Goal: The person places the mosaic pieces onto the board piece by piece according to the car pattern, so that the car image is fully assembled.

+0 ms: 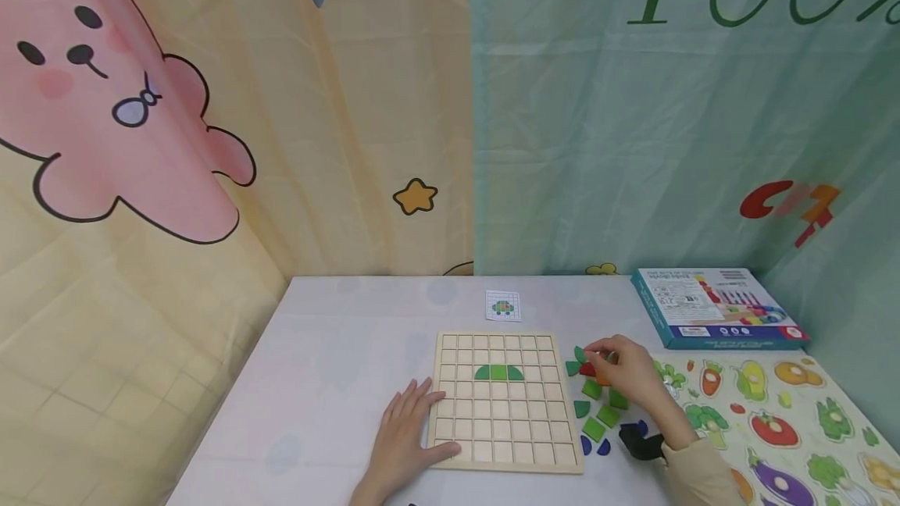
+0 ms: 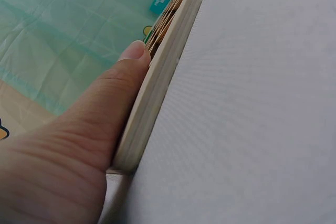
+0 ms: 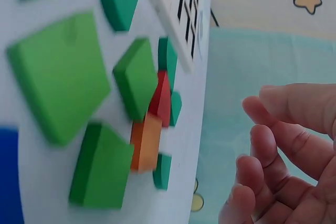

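Note:
A square wooden grid board (image 1: pixel 506 434) lies on the table. Two dark green quarter-round pieces flank a light green square piece (image 1: pixel 498 372) in one of its upper rows. My left hand (image 1: pixel 404 432) rests along the board's left side with its fingers spread, the thumb (image 2: pixel 113 90) on the edge. To the right of the board my right hand (image 1: pixel 629 373) hovers over loose pieces, thumb and forefinger tips close together and nothing visible between them. Below it are a red piece (image 3: pixel 161 103), an orange piece (image 3: pixel 146 142) and several light green squares (image 3: pixel 60 74).
A small card with a coloured grid picture (image 1: pixel 503 306) lies behind the board. At the back right is a flat blue-edged box (image 1: pixel 724 311). A vegetable-patterned sheet (image 1: pixel 745 397) covers the right side. Dark blue pieces (image 1: pixel 603 447) lie near the board's lower right corner.

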`<state>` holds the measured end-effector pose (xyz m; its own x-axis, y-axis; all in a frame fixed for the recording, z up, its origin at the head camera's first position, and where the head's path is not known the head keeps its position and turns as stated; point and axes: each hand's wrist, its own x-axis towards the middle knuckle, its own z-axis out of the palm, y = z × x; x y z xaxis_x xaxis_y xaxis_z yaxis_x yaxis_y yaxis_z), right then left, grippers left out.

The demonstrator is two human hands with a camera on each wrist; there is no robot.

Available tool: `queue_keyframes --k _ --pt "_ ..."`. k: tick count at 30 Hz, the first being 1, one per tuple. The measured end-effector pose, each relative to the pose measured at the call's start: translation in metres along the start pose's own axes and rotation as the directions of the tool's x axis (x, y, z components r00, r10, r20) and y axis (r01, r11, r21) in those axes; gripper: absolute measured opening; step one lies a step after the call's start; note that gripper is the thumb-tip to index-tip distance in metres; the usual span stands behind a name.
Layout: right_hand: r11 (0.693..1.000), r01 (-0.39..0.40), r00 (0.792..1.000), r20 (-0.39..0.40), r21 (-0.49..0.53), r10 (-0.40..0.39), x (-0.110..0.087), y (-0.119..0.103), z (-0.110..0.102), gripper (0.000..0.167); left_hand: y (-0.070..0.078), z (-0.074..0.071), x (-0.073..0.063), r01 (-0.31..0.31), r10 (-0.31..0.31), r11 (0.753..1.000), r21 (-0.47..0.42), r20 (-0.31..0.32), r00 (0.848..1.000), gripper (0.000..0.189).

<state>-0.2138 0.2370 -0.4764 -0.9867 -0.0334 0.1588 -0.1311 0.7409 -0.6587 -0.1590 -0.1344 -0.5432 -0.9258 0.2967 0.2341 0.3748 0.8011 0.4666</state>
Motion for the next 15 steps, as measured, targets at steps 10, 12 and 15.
queue_keyframes --k 10,12,15 --pt "0.996 -0.066 0.997 0.026 -0.065 0.068 -0.004 0.018 -0.013 0.013 -0.001 0.0 0.0 0.001 -0.001 1.0 -0.005 -0.002 1.0 0.079" --pt "0.995 -0.078 0.996 0.038 -0.067 0.081 -0.006 0.021 -0.014 0.014 -0.001 0.001 0.0 0.002 -0.002 1.0 -0.004 0.0 1.0 0.079" --pt "0.992 -0.1 0.993 0.06 -0.079 0.105 -0.007 0.026 -0.016 0.015 -0.001 0.001 0.0 0.001 -0.001 1.0 -0.002 0.001 1.0 0.08"
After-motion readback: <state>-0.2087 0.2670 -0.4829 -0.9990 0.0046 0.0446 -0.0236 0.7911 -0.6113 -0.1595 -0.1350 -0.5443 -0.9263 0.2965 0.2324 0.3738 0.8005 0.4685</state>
